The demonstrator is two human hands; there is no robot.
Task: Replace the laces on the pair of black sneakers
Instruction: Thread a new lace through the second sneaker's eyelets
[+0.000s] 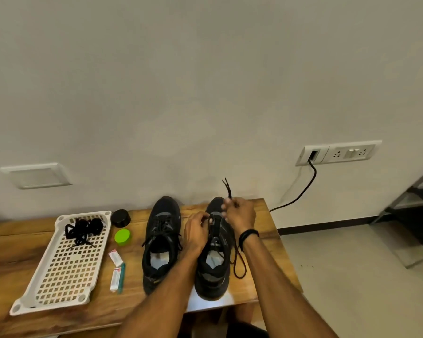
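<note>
Two black sneakers stand side by side on the wooden table (15, 245), toes toward the wall. The left sneaker (162, 240) has its lace threaded and loose. My left hand (195, 231) pinches the lace at the eyelets of the right sneaker (214, 269). My right hand (239, 212) grips both ends of a dark lace (238, 267) above that shoe's toe; the tips stick up past my fingers and a loop hangs down on the table to the shoe's right. A bundle of black laces (83, 229) lies in the white tray (66, 284).
A black lid (120, 217) and a green lid (122, 236) sit between tray and shoes, with two small packets (116, 269) below them. A black cable (300, 193) runs from the wall socket to the table's far right corner. The table's right edge is close to the shoe.
</note>
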